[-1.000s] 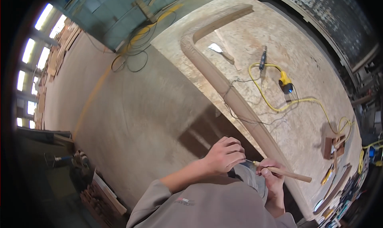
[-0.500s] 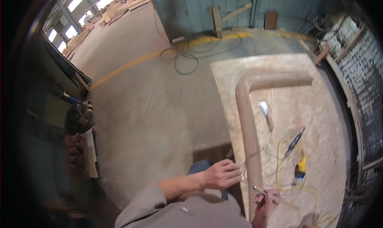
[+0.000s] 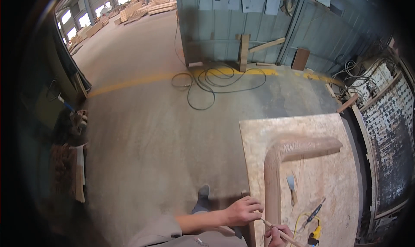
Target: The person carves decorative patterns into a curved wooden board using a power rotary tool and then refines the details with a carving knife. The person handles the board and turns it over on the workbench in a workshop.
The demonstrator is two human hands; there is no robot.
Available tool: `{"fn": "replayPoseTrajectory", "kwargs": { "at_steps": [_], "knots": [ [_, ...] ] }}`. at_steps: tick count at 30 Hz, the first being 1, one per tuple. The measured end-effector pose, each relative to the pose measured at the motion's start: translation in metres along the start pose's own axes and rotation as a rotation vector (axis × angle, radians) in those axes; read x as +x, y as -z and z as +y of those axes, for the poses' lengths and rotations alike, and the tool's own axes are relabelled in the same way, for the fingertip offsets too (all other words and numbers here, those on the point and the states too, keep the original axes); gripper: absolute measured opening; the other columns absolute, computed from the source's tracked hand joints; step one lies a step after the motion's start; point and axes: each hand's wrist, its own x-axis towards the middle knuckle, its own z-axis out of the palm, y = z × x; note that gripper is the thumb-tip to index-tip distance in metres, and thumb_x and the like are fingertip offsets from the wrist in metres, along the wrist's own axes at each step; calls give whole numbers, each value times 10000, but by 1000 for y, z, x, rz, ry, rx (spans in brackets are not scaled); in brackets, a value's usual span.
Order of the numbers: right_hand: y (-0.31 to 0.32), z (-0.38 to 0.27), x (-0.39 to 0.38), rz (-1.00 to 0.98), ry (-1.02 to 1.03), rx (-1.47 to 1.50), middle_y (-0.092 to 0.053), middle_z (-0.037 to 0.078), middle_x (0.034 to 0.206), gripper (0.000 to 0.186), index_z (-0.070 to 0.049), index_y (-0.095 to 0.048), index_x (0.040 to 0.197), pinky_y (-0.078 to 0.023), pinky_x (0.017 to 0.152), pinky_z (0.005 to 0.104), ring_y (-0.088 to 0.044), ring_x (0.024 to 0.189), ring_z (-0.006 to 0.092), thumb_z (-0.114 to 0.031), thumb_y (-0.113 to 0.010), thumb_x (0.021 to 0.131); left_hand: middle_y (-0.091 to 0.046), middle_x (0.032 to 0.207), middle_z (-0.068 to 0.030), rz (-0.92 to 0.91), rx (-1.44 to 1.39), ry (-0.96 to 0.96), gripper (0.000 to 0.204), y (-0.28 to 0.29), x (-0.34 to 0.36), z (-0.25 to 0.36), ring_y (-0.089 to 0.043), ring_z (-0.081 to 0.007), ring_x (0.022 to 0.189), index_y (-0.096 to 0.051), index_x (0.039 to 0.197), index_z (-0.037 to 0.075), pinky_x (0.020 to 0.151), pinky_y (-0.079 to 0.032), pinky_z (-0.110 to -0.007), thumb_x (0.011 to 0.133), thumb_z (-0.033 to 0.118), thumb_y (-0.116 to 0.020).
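Note:
My right hand (image 3: 278,235) is closed round a slender tool with a pale wooden handle (image 3: 288,237) and a thin tip; its kind is not clear. Beside that tip, my left hand (image 3: 243,210) is curled with the fingers bent together, and whatever they pinch is too small to make out. Both hands are at the near left edge of the board, by the lower end of a brown, bent wooden piece (image 3: 271,182). This piece runs away from me, then turns right at a rounded corner with a carved-looking surface.
On the pale board (image 3: 324,169) lie a scraper (image 3: 292,188), a black pen-like tool (image 3: 314,212) and a yellow device (image 3: 316,235) with a yellow cord. A dark hose (image 3: 201,96) lies coiled on the floor. A mottled panel (image 3: 393,130) stands at the right.
The view has tilted up, so the board and hands sit lower in it and wall papers show. Both hands keep nearly the same pose around the tool.

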Motion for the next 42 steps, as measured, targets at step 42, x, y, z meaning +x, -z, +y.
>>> {"fn": "replayPoseTrajectory", "kwargs": {
  "at_steps": [42],
  "knots": [
    [-86,-121,209,776,265,-514,-683,140,910,267,47,-575,1200,-551,769,305,-667,815,187,4,-644,946,-572,1465,-45,-204,61,238,455,-114,90,-262,-442,-385,1377,-640,1200,84,1074,-360,-503,812,288,-762]
  ]
}}
